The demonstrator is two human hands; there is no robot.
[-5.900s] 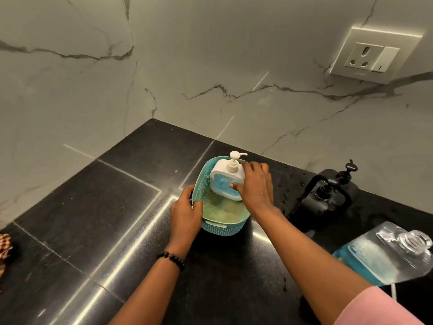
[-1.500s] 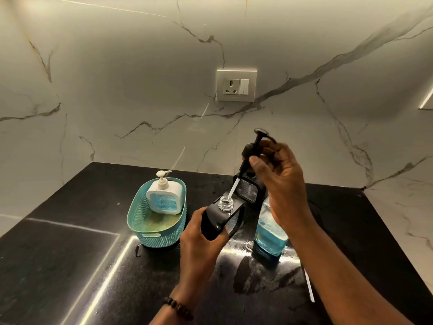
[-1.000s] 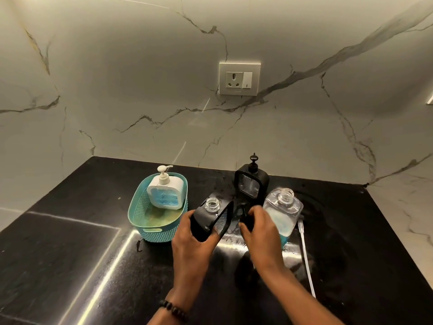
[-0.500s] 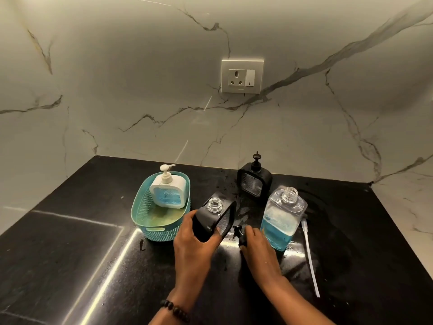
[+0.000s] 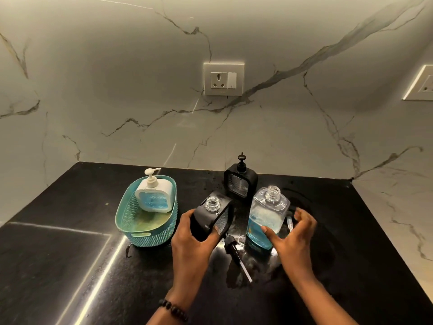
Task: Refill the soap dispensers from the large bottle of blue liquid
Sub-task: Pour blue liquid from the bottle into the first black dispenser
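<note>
Clear uncapped bottle (image 5: 267, 216), blue liquid roughly half full

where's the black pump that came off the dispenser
In the head view the black pump lies flat on the counter, between the hands.

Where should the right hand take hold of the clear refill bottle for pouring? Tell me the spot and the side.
Take the clear bottle around its flat lower body, where the blue liquid sits, coming in from its right side, where the right hand is open beside it. It stands upright and uncapped, so a grip on the wide body should steady the tilt towards the black dispenser held by the left hand.
</note>
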